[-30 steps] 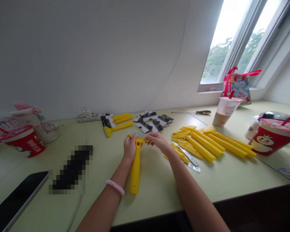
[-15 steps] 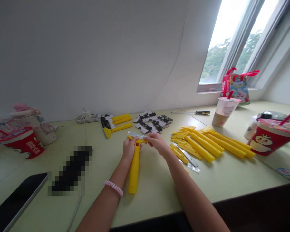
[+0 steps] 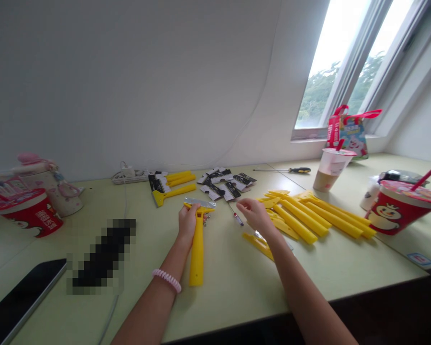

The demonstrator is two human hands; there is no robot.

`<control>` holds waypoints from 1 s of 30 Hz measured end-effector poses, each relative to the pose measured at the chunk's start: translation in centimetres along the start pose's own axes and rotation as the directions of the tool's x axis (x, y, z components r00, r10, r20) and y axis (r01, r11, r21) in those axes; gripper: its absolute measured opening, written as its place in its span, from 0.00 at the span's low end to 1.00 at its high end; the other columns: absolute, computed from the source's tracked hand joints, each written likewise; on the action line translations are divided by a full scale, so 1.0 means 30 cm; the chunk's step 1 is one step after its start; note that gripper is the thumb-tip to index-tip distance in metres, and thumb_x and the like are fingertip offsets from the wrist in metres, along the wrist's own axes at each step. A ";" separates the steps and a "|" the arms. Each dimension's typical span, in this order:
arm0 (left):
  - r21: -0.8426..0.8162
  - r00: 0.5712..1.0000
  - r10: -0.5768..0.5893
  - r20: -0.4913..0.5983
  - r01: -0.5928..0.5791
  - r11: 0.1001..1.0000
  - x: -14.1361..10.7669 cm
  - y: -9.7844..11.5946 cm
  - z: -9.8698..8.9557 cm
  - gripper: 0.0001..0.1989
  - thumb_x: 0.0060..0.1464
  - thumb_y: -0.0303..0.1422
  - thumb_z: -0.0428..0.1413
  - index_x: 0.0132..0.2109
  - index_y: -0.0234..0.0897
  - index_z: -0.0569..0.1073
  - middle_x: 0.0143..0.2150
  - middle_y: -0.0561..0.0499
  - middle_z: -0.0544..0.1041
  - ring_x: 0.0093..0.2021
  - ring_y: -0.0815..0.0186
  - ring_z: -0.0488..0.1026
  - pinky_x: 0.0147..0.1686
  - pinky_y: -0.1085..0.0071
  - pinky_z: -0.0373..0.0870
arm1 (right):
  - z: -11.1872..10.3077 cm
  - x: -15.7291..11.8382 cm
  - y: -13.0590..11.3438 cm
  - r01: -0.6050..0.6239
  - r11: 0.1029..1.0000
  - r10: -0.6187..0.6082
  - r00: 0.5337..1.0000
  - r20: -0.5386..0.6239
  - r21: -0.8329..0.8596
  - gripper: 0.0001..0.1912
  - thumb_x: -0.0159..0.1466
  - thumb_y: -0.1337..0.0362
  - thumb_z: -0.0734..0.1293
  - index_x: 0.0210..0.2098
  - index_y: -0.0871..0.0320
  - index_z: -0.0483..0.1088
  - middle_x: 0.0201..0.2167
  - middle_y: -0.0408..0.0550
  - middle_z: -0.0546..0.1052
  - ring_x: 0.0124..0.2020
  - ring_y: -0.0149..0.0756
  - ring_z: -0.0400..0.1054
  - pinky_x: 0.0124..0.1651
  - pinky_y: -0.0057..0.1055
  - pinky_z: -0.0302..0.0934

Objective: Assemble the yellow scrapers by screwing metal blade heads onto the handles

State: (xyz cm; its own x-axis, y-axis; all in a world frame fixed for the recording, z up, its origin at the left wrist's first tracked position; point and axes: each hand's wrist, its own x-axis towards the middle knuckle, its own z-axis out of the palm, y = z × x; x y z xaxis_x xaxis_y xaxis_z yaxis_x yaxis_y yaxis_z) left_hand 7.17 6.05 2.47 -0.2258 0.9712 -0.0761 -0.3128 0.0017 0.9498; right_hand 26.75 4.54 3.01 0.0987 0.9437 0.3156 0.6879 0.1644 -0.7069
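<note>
My left hand (image 3: pixel 187 223) is closed around the neck of a yellow scraper (image 3: pixel 197 254), whose handle points toward me. A silvery blade (image 3: pixel 201 203) lies across the scraper's head. Small shiny metal bits (image 3: pixel 207 219) show by the fingers at the right of the neck; too small to make out. My right hand (image 3: pixel 254 213) is apart from the scraper, at the left edge of a pile of yellow parts. Its fingers are curled, and what they hold, if anything, is hidden. A small screwdriver (image 3: pixel 238 219) lies just left of it. Under the right wrist is a flat yellow piece (image 3: pixel 259 245).
Yellow handles (image 3: pixel 298 223) are piled on the right. Behind are black-and-white cards (image 3: pixel 224 182), several scrapers (image 3: pixel 174 190) and a larger screwdriver (image 3: pixel 299 170). Drink cups (image 3: pixel 395 208) stand right, another cup (image 3: pixel 34 211) left. A tablet-like device (image 3: pixel 25 297) lies front left.
My right hand has left the scraper's head and moved right, toward the yellow parts. The small screwdriver now shows beside it. My left hand keeps hold of the scraper in nearly the same place.
</note>
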 end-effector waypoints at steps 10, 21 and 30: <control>0.028 1.000 -0.018 0.019 0.018 0.999 -0.006 -0.006 0.005 0.10 0.39 0.34 0.55 0.29 0.31 0.66 0.15 0.52 0.70 0.15 0.69 0.67 0.15 0.75 0.63 | -0.265 -0.085 0.165 -0.134 0.839 0.156 0.988 -0.003 -0.527 0.07 0.45 0.68 0.66 0.26 0.57 0.72 0.29 0.52 0.74 0.34 0.44 0.66 0.29 0.32 0.54; 0.028 0.999 0.012 0.048 -0.013 1.000 -0.007 -0.009 -0.001 0.10 0.39 0.34 0.56 0.30 0.32 0.66 0.17 0.52 0.70 0.16 0.69 0.68 0.15 0.76 0.63 | -0.236 -0.115 0.152 -0.178 0.819 0.189 0.981 -0.036 -0.546 0.10 0.46 0.70 0.61 0.29 0.57 0.68 0.30 0.49 0.73 0.34 0.39 0.65 0.27 0.28 0.51; 0.037 0.997 -0.012 0.075 0.009 0.999 0.000 -0.026 0.000 0.10 0.40 0.34 0.55 0.29 0.32 0.65 0.16 0.52 0.70 0.15 0.69 0.67 0.15 0.75 0.63 | -0.260 -0.066 0.083 -0.148 0.887 0.119 0.989 -0.093 -0.438 0.10 0.51 0.67 0.62 0.32 0.57 0.71 0.31 0.50 0.74 0.32 0.38 0.66 0.29 0.29 0.55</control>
State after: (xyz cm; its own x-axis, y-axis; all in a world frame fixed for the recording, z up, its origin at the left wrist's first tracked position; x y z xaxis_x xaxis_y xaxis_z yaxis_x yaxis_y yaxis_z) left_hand 7.41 6.04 1.74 -0.1527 0.9862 -0.0642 -0.2808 0.0190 0.9596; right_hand 33.87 0.82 5.58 0.2461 0.9260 0.2863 0.9102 -0.1193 -0.3966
